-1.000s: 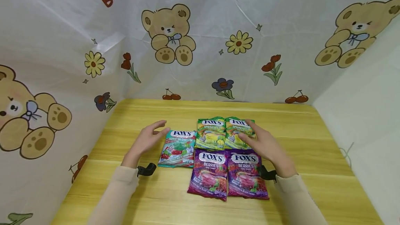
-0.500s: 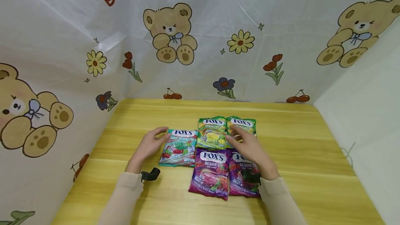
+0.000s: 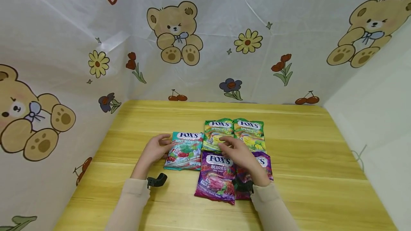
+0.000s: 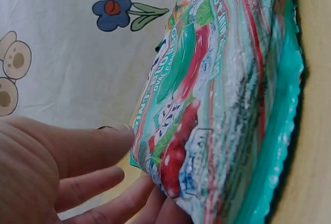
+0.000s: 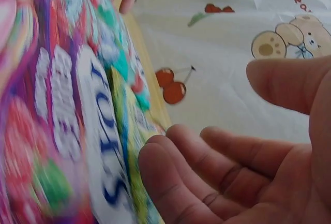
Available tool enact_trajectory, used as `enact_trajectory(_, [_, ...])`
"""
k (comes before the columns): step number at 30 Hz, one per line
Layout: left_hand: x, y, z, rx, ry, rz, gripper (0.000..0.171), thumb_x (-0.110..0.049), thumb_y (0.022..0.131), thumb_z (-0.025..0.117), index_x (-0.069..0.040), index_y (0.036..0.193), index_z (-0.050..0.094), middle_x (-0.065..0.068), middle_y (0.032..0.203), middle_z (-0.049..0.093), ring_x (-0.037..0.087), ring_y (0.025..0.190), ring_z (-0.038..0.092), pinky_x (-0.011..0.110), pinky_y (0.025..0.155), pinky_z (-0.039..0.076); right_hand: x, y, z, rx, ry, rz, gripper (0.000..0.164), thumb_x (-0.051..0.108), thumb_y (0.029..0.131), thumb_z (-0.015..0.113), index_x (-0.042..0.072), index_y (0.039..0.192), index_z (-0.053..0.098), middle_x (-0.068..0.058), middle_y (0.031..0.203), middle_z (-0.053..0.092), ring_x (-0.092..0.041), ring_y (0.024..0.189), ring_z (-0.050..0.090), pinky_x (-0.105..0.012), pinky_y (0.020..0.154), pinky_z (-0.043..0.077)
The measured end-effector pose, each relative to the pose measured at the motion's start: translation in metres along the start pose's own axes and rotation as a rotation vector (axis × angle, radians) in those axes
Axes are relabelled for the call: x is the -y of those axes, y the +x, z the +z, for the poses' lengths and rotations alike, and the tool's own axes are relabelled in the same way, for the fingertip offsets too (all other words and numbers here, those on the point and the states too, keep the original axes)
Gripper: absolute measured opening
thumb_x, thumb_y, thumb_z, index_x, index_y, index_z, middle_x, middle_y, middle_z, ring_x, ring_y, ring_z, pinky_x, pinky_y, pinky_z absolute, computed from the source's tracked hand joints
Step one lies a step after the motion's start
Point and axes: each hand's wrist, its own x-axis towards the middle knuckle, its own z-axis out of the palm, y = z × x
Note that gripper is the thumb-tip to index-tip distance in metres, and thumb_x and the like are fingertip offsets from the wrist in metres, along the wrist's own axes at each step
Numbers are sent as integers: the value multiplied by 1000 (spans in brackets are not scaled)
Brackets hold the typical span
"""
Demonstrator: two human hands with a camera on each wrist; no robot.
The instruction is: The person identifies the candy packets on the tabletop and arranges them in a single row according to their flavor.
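Note:
Five-inch detail aside, a teal Mint Blossom candy bag [image 3: 186, 154] lies flat on the left of a group of candy bags. My left hand [image 3: 154, 150] is at its left edge; in the left wrist view the thumb [image 4: 98, 146] and fingertips come right up to the bag's side, loosely bent. My right hand [image 3: 239, 156] hovers, fingers relaxed and apart, over the left green Spring Tea bag [image 3: 213, 134] and the purple Berries bags, holding nothing. It partly covers the right Berries bag [image 3: 264, 161]. The left Berries bag [image 3: 215, 183] and right Spring Tea bag [image 3: 252, 134] lie alongside.
The bags lie on a yellow wood-grain table [image 3: 321, 159]. A white cloth [image 3: 212, 17] printed with bears and flowers hangs behind and to the left. A plain white wall [image 3: 382, 117] borders the right side, with a thin cord [image 3: 358, 156] there.
My right hand has moved left from the right Spring Tea bag toward the middle of the group. My left hand has come down to the Mint Blossom bag's left edge. The bags keep their layout.

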Motion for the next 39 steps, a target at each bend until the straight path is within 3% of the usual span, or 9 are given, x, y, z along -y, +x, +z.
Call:
enact_trajectory(7, [-2,-7,-1,5,-15,-94,48,-22,97,72,4,136,62,21,117,72,21,91,72,36,78,65,0,7,18,75,180,16,46,25,109,54,-5,144,54,-28,120,68,-31,94,71,-39,84,64])
enact_trajectory(14, [0,-6,2,-23,8,-111,35,-17,95,74,5,123,71,21,112,72,19,84,70,34,74,65,4,10,34,110,323,81,48,22,110,51,-8,147,49,-30,123,63,-33,99,70,-38,86,63])
enact_trajectory(24, [2,-2,6,-73,88,-131,28,-13,95,73,4,117,73,20,113,70,22,83,64,26,65,58,15,19,57,71,296,130,41,20,109,51,-10,136,59,-26,122,66,-32,104,71,-36,87,64])
enact_trajectory(34, [-1,-2,4,-61,113,-145,30,-13,97,70,5,122,71,21,113,70,23,84,62,25,62,55,25,22,73,123,322,199,50,23,109,51,-12,145,49,-28,138,58,-39,123,64,-45,99,60])
enact_trajectory(39, [1,-3,3,-58,127,-136,31,-13,98,70,5,122,70,20,111,70,23,83,61,25,61,53,24,23,78,136,378,220,52,21,109,50,-12,150,43,-28,138,57,-40,127,62,-47,101,58])
